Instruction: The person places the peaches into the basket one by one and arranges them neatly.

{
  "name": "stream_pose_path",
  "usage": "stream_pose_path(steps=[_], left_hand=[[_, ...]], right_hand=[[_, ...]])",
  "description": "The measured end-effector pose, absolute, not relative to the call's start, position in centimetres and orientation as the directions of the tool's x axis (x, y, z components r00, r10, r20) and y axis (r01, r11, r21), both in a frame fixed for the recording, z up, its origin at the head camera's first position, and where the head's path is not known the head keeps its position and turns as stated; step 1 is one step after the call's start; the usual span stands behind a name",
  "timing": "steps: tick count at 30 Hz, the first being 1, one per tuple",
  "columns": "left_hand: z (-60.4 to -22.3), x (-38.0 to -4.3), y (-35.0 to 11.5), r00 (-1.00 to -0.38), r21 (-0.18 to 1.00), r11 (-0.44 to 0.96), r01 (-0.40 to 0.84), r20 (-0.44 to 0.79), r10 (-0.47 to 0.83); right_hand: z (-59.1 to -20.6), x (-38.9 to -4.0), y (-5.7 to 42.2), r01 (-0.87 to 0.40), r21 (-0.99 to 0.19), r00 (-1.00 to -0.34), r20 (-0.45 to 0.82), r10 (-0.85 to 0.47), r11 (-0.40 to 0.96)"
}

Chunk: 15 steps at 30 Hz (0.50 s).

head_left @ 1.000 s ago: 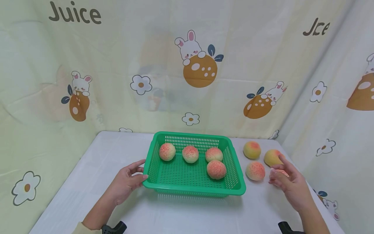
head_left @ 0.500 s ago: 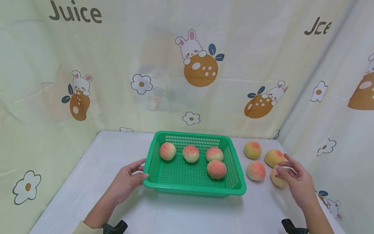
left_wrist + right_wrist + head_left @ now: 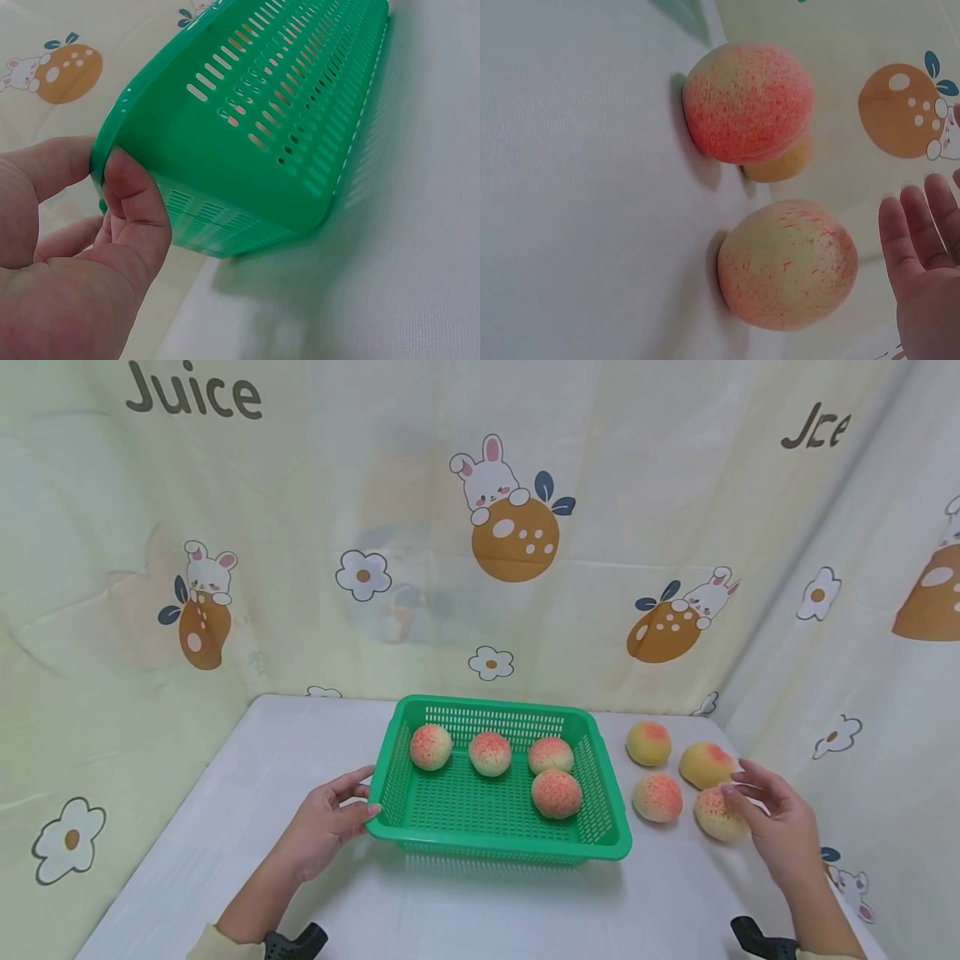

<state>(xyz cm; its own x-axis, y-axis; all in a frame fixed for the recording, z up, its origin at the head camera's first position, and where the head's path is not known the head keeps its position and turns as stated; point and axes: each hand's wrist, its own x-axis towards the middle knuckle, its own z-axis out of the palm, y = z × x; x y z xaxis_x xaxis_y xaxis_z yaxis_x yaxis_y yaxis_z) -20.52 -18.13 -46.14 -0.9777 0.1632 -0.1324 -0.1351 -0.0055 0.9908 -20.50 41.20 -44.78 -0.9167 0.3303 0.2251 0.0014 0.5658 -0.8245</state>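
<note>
A green plastic basket (image 3: 498,847) stands mid-table with several peaches inside, one of them a pink-speckled peach (image 3: 557,794) near its right side. My left hand (image 3: 322,827) pinches the basket's left rim between thumb and fingers; the left wrist view shows the grip close up. Over on the right, a pale speckled peach (image 3: 712,817) sits on the table. Just beyond it is my right hand (image 3: 783,827), its fingers loosely extended and holding nothing. In the right wrist view, a gap shows between those fingers (image 3: 919,232) and the pale peach (image 3: 784,270).
A pinker peach (image 3: 657,798) lies between the basket and the pale one. Behind them are two yellow peaches, one at the back (image 3: 648,743) and another yellow peach (image 3: 705,765) farther right. A printed curtain (image 3: 420,527) hangs behind the white table (image 3: 495,910).
My right hand has drawn back to the right, away from the pale peach, which was mostly covered and now shows fully on the table. The left hand and basket stay put.
</note>
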Motion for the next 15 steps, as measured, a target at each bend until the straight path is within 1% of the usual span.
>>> stream_pose_path(steps=[7, 15], left_hand=[[-46.3, -20.6, -18.2, -0.977, 0.99, -0.011, -0.139, -0.135, 0.162], [-46.4, -20.7, -18.3, -0.974, 0.989, -0.029, -0.145, -0.138, 0.178]], right_hand=[[-44.9, -21.0, 41.8, 0.072, -0.813, -0.905, 0.19, 0.38, 0.578], [-45.9, -21.5, 42.5, 0.127, -0.813, -0.885, 0.166, 0.435, 0.568]])
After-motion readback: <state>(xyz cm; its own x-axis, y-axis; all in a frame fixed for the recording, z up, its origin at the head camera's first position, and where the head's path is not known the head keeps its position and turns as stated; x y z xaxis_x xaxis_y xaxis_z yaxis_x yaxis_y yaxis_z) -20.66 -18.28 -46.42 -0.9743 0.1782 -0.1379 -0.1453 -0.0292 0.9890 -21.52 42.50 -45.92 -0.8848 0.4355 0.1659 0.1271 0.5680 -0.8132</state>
